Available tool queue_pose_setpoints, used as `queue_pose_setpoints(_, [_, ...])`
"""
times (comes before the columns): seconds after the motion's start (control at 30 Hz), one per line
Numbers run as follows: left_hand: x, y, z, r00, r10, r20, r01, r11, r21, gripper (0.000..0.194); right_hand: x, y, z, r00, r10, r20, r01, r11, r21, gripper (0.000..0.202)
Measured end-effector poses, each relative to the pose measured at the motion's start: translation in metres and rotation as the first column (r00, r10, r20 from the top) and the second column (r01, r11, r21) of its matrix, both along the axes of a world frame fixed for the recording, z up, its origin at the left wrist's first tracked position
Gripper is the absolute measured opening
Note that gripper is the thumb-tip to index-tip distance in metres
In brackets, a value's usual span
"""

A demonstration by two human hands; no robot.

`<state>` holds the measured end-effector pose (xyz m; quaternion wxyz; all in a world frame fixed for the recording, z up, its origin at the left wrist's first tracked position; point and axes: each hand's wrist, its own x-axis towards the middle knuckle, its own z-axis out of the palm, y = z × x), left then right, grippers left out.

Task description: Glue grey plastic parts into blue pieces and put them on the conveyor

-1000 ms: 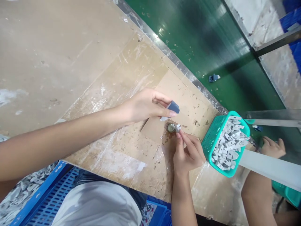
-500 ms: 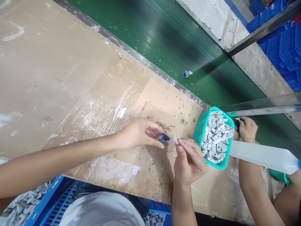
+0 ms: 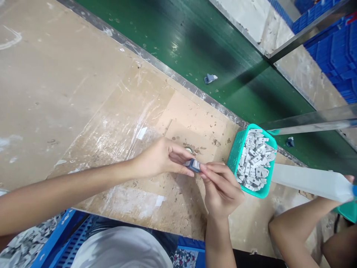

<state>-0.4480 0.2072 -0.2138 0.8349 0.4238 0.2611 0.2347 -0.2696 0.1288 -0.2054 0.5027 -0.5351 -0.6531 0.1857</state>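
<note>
Above the worktable, my left hand (image 3: 171, 158) pinches a small dark blue-grey plastic part (image 3: 190, 164) between thumb and fingers. From the other side, my right hand (image 3: 221, 186) presses a small whitish plastic piece (image 3: 196, 165) into the slot of that part. Its thumb and fingertips are closed there and hide some of the piece. Just right of my right hand stands a turquoise basket (image 3: 233, 152) heaped with similar whitish pieces (image 3: 255, 163). On the table behind my left fingers lies a small round metal item (image 3: 189, 150).
Beyond the table edge runs a green conveyor belt (image 3: 173, 41) carrying a joined part (image 3: 210, 78) and another dark part (image 3: 290, 142). A whitish bottle (image 3: 309, 181) and a co-worker's arm (image 3: 295, 219) are at right. A blue crate (image 3: 65, 242) of pieces sits below left.
My right hand has brought the whitish piece left, from a gap into the dark part. The joined part on the belt has shifted left. The co-worker's hand has left the belt, where a dark part now lies.
</note>
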Motion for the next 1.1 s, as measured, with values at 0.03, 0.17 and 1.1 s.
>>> queue_pose_setpoints(0.03, [-0.001, 0.000, 0.000, 1.000, 0.004, 0.003, -0.004, 1.000, 0.004, 0.028, -0.001, -0.001, 0.001, 1.000, 0.005, -0.003, -0.005, 1.000, -0.011, 0.039])
queue_pose_setpoints(0.17, [-0.003, 0.002, 0.000, 1.000, -0.007, -0.009, 0.007, 1.000, -0.008, 0.029, 0.001, -0.004, 0.011, 0.999, 0.050, 0.011, -0.048, 0.992, -0.120, 0.036])
queue_pose_setpoints(1.1, [0.012, 0.027, 0.017, 0.983, -0.069, -0.171, 0.027, 0.971, -0.239, 0.023, 0.020, 0.027, 0.032, 0.999, -0.013, -0.030, 0.007, 0.979, -0.204, 0.022])
